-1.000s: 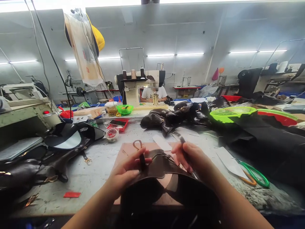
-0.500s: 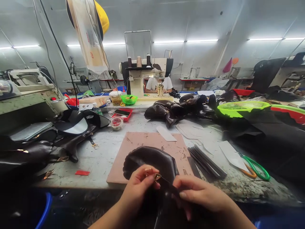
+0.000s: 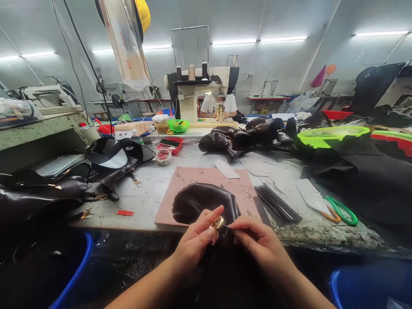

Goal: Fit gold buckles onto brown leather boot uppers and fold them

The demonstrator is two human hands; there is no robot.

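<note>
A gold-coloured metal buckle (image 3: pixel 218 222) is pinched between the thumb and fingers of my left hand (image 3: pixel 200 229). Just to its right, my right hand (image 3: pixel 252 235) closes its thumb and forefinger on the tip of a thin dark strap (image 3: pixel 227 228) by the buckle. Whether the strap passes through the buckle I cannot make out. Beyond both hands, a dark brown leather piece (image 3: pixel 202 201) with a scalloped left edge lies on a pink board (image 3: pixel 168 201). Its near end drops toward my lap, where dark material hides the detail.
Green-handled scissors (image 3: pixel 346 211) and black strips (image 3: pixel 278 204) lie at right. Finished-looking dark leather pieces (image 3: pixel 222 139) are piled behind the board, and more leather pieces (image 3: pixel 61 189) at left. A blue bin (image 3: pixel 86 253) stands below the table edge. A person (image 3: pixel 219 103) sits behind a sewing machine (image 3: pixel 189 103).
My hands have risen slightly, and the buckle now faces up more clearly. My right hand has shifted from the wider part of the strap to a fingertip pinch near the buckle. The view has tilted down.
</note>
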